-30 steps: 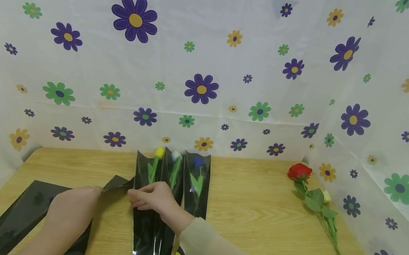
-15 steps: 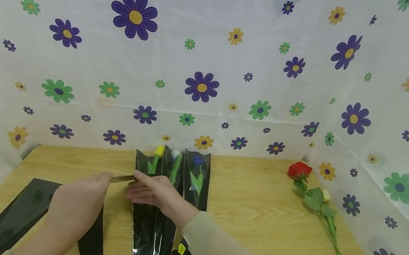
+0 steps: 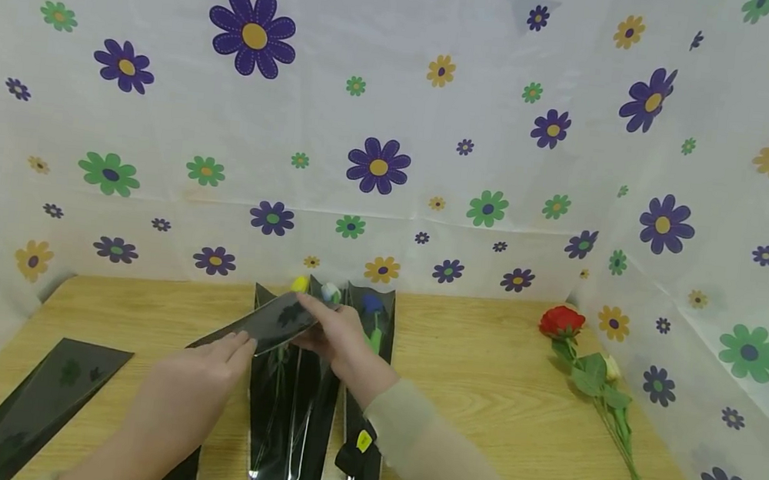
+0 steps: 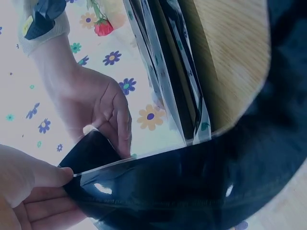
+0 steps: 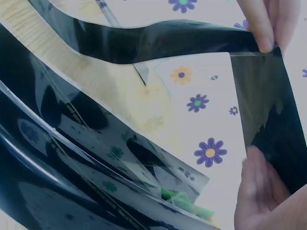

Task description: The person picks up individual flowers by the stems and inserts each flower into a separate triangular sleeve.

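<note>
My left hand (image 3: 193, 384) pinches a long black clear-film flower sleeve (image 3: 272, 326) between thumb and fingers, as the left wrist view shows. At the sleeve's far end, my right hand (image 3: 353, 353) pinches the film, thumb on top and fingers beneath. The end between the hands is raised and bent in the right wrist view, while the rest of the sleeve (image 5: 163, 40) trails back toward the table. Underneath lie several black sleeves; a yellow tulip (image 3: 300, 284), a white tulip (image 3: 331, 292) and a blue tulip (image 3: 373, 303) show at their tops, partly covered.
Another black sleeve (image 3: 35, 407) lies flat at the left of the wooden table (image 3: 469, 372). On the right are a red rose (image 3: 561, 320) and a pale bud (image 3: 612, 368) on long stems. Flower-printed cloth (image 3: 327, 111) stands behind and at the sides.
Both hands have moved up and to the right with the sleeve. Its end, earlier folded or seen edge-on, is now stretched broad between them over the tulips. The right thumb now lies on top.
</note>
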The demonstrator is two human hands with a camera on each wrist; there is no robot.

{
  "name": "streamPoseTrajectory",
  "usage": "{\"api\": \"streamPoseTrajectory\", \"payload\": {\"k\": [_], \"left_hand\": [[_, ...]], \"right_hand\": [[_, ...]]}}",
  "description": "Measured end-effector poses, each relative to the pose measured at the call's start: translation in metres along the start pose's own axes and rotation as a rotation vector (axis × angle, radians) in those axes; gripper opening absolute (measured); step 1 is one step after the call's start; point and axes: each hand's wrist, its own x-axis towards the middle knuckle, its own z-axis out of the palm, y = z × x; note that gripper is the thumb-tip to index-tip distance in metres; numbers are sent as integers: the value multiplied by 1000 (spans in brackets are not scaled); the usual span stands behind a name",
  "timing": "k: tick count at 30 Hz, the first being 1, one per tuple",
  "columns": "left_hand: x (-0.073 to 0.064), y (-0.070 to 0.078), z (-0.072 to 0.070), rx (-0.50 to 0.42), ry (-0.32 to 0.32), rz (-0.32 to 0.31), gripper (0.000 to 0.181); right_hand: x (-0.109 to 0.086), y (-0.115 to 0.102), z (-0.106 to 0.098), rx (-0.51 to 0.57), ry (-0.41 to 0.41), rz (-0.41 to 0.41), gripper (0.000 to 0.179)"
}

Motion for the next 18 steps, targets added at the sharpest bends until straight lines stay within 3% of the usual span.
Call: {"api": "streamPoseTrajectory", "payload": {"k": [4,8,14,18], "left_hand": [[-1,2,3,-4,-1,42,41],[-3,0,9,-29,22,74,42],[-7,-8,19,-65,47,67,42],[-9,-16,26,-54,47,77,45]], "right_hand": [[3,-6,-11,14,104,-33,34],[3,-11,-20,-7,150,-44,28],[-3,-20,-35,-52,146,-32,31],[-10,-27,-48,-126,95,-22,28]]}}
